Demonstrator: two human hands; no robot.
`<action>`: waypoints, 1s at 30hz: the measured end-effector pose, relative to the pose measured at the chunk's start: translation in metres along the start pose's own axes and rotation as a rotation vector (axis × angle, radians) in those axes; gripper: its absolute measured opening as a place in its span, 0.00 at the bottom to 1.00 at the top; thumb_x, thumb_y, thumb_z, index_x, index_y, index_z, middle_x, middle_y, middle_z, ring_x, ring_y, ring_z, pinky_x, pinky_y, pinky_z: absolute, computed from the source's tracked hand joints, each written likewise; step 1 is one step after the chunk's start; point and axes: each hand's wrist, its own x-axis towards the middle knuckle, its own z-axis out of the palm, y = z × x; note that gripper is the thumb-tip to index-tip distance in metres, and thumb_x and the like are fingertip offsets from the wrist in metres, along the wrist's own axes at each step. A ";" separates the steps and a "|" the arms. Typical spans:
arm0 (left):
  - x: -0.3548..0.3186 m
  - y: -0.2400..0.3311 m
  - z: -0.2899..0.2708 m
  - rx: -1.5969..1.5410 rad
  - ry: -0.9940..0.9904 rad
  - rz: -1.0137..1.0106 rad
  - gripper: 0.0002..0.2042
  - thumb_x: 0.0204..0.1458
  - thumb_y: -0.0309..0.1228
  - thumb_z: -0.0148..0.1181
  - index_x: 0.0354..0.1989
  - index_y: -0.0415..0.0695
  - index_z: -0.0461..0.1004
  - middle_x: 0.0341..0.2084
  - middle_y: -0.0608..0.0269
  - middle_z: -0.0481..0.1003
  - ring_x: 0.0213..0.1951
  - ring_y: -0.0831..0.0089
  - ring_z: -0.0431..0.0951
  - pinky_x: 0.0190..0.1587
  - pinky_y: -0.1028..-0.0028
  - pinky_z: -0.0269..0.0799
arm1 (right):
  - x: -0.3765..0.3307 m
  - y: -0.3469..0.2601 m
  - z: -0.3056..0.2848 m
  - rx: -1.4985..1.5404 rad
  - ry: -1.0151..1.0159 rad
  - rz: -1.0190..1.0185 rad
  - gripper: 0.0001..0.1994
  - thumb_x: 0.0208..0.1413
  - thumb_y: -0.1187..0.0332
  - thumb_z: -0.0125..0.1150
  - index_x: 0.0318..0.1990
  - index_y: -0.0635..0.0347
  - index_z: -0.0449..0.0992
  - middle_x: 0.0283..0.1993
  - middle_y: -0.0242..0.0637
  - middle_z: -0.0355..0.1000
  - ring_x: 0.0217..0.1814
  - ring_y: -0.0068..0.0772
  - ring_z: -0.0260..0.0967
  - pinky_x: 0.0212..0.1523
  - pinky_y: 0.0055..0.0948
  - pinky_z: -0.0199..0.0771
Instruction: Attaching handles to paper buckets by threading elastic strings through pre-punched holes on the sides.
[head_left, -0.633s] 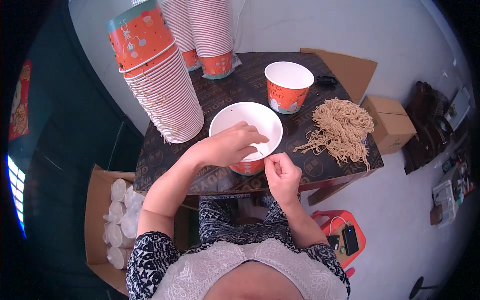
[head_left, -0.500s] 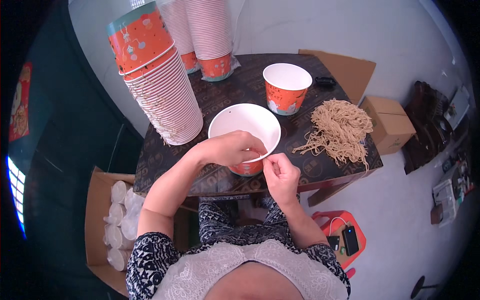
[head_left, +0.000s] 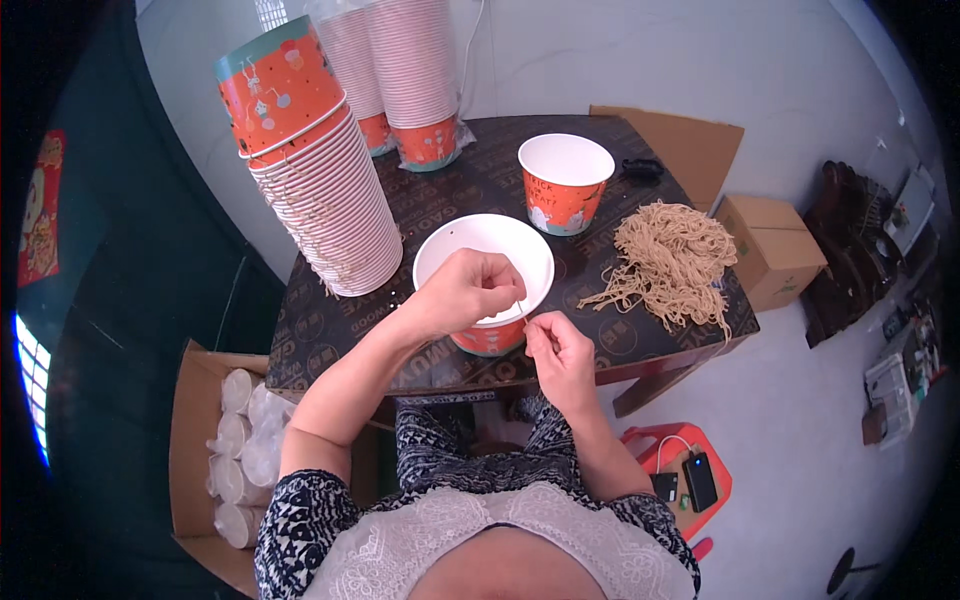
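An orange paper bucket with a white inside (head_left: 525, 245) stands upright near the table's front edge. Over its near rim, my left hand (head_left: 468, 288) is closed in a pinch on a thin tan string (head_left: 523, 309). My right hand (head_left: 562, 352), just outside the rim on the right, pinches the lower part of the same string. Only a short length shows between my fingertips; the rest is hidden. To the right lies a loose heap of tan strings (head_left: 672, 260). A second orange bucket (head_left: 566, 190) stands behind the first, upright.
At the left leans a tall stack of upside-down buckets (head_left: 330, 205) with strings hanging along its side. Wrapped bucket stacks (head_left: 415, 75) stand at the back. A carton of round white lids (head_left: 195, 440) is at lower left; a red stool (head_left: 715, 510) holds a phone.
My left hand has lifted out of the bucket's mouth to above its near rim, and the string now shows between both hands. The right hand has barely moved.
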 end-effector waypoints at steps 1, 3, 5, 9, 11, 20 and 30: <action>0.001 0.002 0.000 0.000 0.000 0.001 0.06 0.51 0.22 0.59 0.23 0.36 0.74 0.23 0.63 0.76 0.25 0.84 0.69 0.26 0.80 0.62 | 0.001 0.001 0.001 0.030 -0.008 -0.012 0.06 0.64 0.72 0.54 0.36 0.66 0.74 0.25 0.25 0.69 0.23 0.11 0.61 0.24 0.16 0.61; 0.001 0.010 0.000 -0.123 -0.040 -0.048 0.07 0.52 0.20 0.58 0.21 0.36 0.73 0.24 0.60 0.77 0.22 0.85 0.69 0.23 0.82 0.60 | 0.003 -0.001 -0.001 0.046 -0.029 0.049 0.06 0.63 0.73 0.54 0.36 0.66 0.73 0.25 0.29 0.71 0.25 0.15 0.66 0.27 0.19 0.66; 0.003 0.011 0.001 -0.205 -0.055 -0.103 0.06 0.52 0.20 0.58 0.22 0.36 0.73 0.25 0.59 0.77 0.22 0.84 0.69 0.22 0.82 0.61 | 0.004 -0.002 -0.003 0.060 -0.050 0.108 0.06 0.63 0.73 0.54 0.36 0.67 0.73 0.25 0.34 0.74 0.27 0.19 0.71 0.30 0.22 0.71; 0.006 0.011 0.000 -0.248 -0.072 -0.237 0.02 0.51 0.18 0.59 0.27 0.33 0.76 0.26 0.56 0.78 0.20 0.82 0.70 0.20 0.82 0.62 | 0.005 -0.004 -0.006 0.098 -0.079 0.106 0.06 0.63 0.73 0.54 0.36 0.67 0.73 0.25 0.32 0.74 0.28 0.17 0.70 0.30 0.21 0.70; 0.009 0.009 0.001 -0.243 -0.077 -0.234 0.02 0.51 0.18 0.60 0.29 0.32 0.76 0.26 0.57 0.78 0.20 0.82 0.70 0.21 0.82 0.63 | 0.008 -0.009 -0.012 0.148 -0.117 0.087 0.06 0.64 0.73 0.54 0.35 0.66 0.73 0.25 0.29 0.71 0.27 0.15 0.67 0.29 0.19 0.68; 0.015 0.007 0.006 -0.273 -0.166 -0.228 0.02 0.48 0.18 0.63 0.31 0.33 0.78 0.21 0.65 0.75 0.20 0.83 0.70 0.21 0.82 0.62 | 0.046 -0.039 -0.038 0.009 -0.104 0.007 0.04 0.61 0.75 0.58 0.36 0.67 0.74 0.25 0.26 0.69 0.27 0.12 0.63 0.28 0.17 0.65; 0.022 0.003 0.010 -0.151 -0.226 -0.190 0.02 0.51 0.19 0.62 0.31 0.33 0.75 0.22 0.65 0.74 0.23 0.81 0.71 0.24 0.81 0.64 | 0.065 -0.053 -0.055 -0.105 -0.254 -0.330 0.07 0.50 0.86 0.49 0.30 0.67 0.73 0.39 0.39 0.70 0.39 0.28 0.70 0.39 0.24 0.70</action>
